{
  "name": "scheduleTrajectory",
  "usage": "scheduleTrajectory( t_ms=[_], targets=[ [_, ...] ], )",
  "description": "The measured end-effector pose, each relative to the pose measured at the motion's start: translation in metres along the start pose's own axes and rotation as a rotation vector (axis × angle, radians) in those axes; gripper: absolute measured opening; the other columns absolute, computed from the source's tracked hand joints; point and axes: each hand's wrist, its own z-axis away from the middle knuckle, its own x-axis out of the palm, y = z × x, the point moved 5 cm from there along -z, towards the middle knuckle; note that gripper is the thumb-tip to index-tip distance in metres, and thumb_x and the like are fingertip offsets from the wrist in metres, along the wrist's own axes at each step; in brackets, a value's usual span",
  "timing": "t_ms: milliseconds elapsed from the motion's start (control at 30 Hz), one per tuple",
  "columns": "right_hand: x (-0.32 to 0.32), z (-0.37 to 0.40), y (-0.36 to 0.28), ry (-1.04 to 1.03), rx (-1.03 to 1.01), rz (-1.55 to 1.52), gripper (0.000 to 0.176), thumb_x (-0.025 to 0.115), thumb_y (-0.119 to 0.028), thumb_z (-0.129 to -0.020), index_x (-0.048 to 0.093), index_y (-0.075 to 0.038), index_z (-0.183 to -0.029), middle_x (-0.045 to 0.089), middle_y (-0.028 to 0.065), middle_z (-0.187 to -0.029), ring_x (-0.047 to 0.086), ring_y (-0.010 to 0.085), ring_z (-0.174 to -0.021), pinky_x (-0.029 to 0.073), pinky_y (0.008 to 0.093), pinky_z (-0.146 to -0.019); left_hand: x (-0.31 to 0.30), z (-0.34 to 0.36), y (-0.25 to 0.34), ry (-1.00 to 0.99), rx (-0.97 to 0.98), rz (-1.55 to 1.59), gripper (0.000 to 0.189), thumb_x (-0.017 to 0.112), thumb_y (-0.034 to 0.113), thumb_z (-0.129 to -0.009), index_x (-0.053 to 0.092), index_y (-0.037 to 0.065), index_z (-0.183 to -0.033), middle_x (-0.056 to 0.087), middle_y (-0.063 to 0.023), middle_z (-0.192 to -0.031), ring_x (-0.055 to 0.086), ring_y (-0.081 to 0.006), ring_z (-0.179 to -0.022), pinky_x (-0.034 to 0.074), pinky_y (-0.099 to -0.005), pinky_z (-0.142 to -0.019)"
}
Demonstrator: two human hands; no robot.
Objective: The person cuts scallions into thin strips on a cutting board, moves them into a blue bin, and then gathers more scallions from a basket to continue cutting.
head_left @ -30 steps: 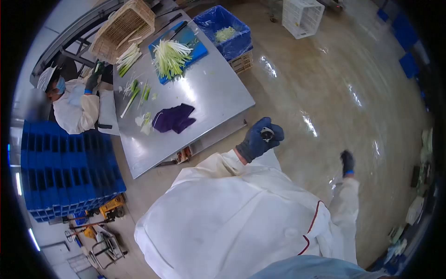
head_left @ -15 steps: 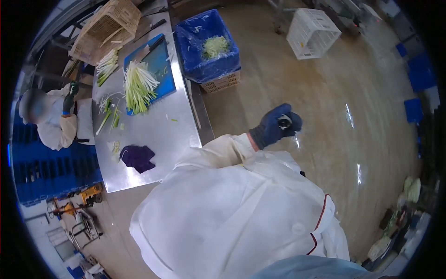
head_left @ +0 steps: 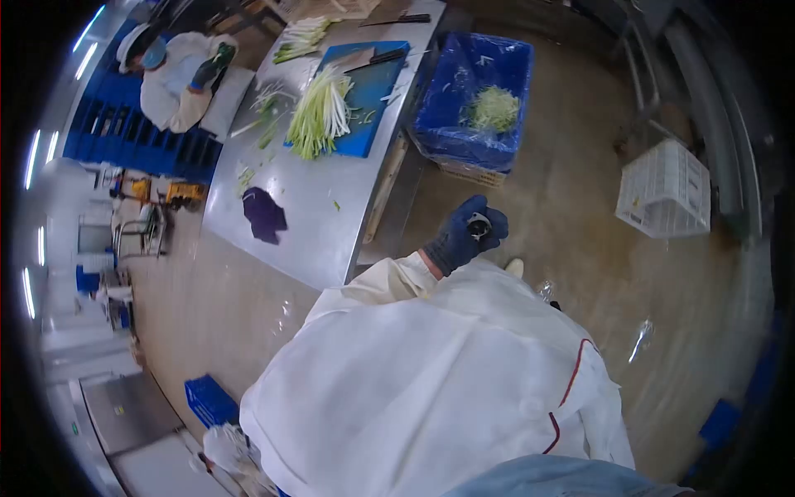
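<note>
My left hand [head_left: 469, 235], in a dark blue glove, is held in front of my white coat [head_left: 397, 356]. Its fingers curl around a small dark round thing with a pale rim [head_left: 479, 226], whose kind I cannot tell. The hand is off the steel table [head_left: 306, 232], past its right edge and below the blue lined tub [head_left: 431, 124] in view. Shredded pale green vegetable [head_left: 494, 109] lies in that tub. On the table, cut green onions [head_left: 319, 116] rest on a blue cutting board [head_left: 368, 124] with a knife [head_left: 385, 58]. My right hand is out of view.
A dark purple cloth [head_left: 264, 215] and vegetable scraps [head_left: 269, 99] lie on the table. Another green onion bunch [head_left: 302, 37] and a second knife [head_left: 406, 18] are farther back. A co-worker [head_left: 178, 79] is beyond the table. A white crate [head_left: 665, 190] stands on the floor at right.
The view has turned left, so table, tub and white crate appear farther right. My left hand appears slightly lower and further left, still curled. A second person now shows at bottom left.
</note>
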Motion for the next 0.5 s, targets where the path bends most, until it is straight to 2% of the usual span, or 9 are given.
scheduleTrajectory(
  t_ms=[67,133,167,200,233,300,367,433,500],
  targets=[
    [-0.097,-0.066,-0.075,0.008,-0.037,-0.202,0.024,0.051,-0.03,-0.099,0.067,-0.012,-0.099,0.066,0.0017,-0.08,0.062,0.0151,-0.068,0.051,0.0327,-0.062,0.006,-0.004,0.008,-0.008,0.072,0.073,0.036,0.051,0.039,-0.1,0.067,0.007,-0.101,0.069,-0.0084,-0.097,0.066,-0.0224,-0.095,0.054,-0.0361,-0.081],
    [-0.18,-0.142,-0.164,0.218,-0.39,-0.26,0.025,0.052,-0.031,-0.099,0.068,-0.012,-0.105,0.067,0.0021,-0.085,0.063,0.0142,-0.072,0.049,0.0298,-0.062,0.008,-0.002,0.023,-0.011,0.153,0.153,0.023,0.058,0.029,-0.098,0.066,0.007,-0.098,0.068,-0.0084,-0.096,0.065,-0.0213,-0.096,0.055,-0.0347,-0.079],
    [-0.188,-0.131,-0.238,0.314,-0.49,-0.363,0.027,0.052,-0.027,-0.099,0.067,-0.01,-0.114,0.069,0.0038,-0.093,0.06,0.0117,-0.071,0.045,0.0291,-0.058,0.001,-0.003,0.033,0.028,0.381,-0.003,0.016,0.062,0.022,-0.095,0.065,0.007,-0.098,0.068,-0.0084,-0.095,0.065,-0.021,-0.095,0.055,-0.0338,-0.078],
    [-0.213,-0.174,-0.285,0.376,-0.471,0.107,0.03,0.054,-0.024,-0.099,0.065,-0.009,-0.122,0.071,0.0059,-0.106,0.063,0.0128,-0.078,0.047,0.0279,-0.063,-0.013,-0.003,0.037,0.075,0.6,-0.166,0.009,0.065,0.015,-0.092,0.064,0.007,-0.097,0.067,-0.0084,-0.094,0.065,-0.0207,-0.093,0.055,-0.033,-0.077],
    [-0.202,-0.164,-0.341,0.347,-0.449,-0.081,0.032,0.054,-0.024,-0.099,0.064,-0.008,-0.125,0.07,0.0082,-0.116,0.066,0.0157,-0.09,0.05,0.0274,-0.073,-0.021,-0.001,0.046,0.126,0.811,-0.337,0.009,0.069,0.007,-0.09,0.064,0.006,-0.097,0.067,-0.0084,-0.094,0.065,-0.0204,-0.092,0.055,-0.0322,-0.076],
    [-0.149,-0.153,-0.423,0.266,-0.575,-0.198,0.032,0.054,-0.026,-0.1,0.064,-0.009,-0.125,0.068,0.0096,-0.119,0.066,0.0202,-0.099,0.052,0.0306,-0.081,-0.057,-0.01,0.067,0.264,0.762,-0.268,0.013,0.066,0.0,-0.088,0.06,0.005,-0.099,0.066,-0.0078,-0.089,0.065,-0.0182,-0.087,0.053,-0.0301,-0.071],
    [-0.107,-0.26,-0.437,-0.093,-0.67,-0.281,0.033,0.054,-0.028,-0.1,0.064,-0.008,-0.124,0.069,0.0112,-0.116,0.066,0.0215,-0.1,0.052,0.0367,-0.085,-0.077,0.008,0.113,0.497,0.922,-0.858,0.013,0.071,0.007,-0.088,0.062,0.004,-0.097,0.066,-0.0086,-0.092,0.065,-0.0198,-0.084,0.056,-0.0315,-0.08],
    [-0.006,-0.274,-0.462,-0.04,-0.97,0.194,0.031,0.052,-0.026,-0.101,0.064,-0.006,-0.122,0.069,0.0116,-0.109,0.067,0.0197,-0.093,0.054,0.0354,-0.082,-0.166,-0.013,0.124,0.623,0.799,-0.45,0.022,0.064,0.024,-0.095,0.066,0.003,-0.092,0.067,-0.008,-0.088,0.065,-0.0189,-0.081,0.055,-0.0314,-0.076],
    [0.124,-0.238,-0.487,-0.22,-0.609,0.336,0.028,0.05,-0.022,-0.101,0.064,-0.008,-0.121,0.07,0.0094,-0.103,0.068,0.0208,-0.088,0.055,0.0354,-0.079,-0.228,-0.016,0.143,0.755,0.579,0.196,0.04,0.057,0.038,-0.099,0.07,0.002,-0.088,0.069,-0.008,-0.084,0.065,-0.0181,-0.075,0.054,-0.0311,-0.07]
  ],
)
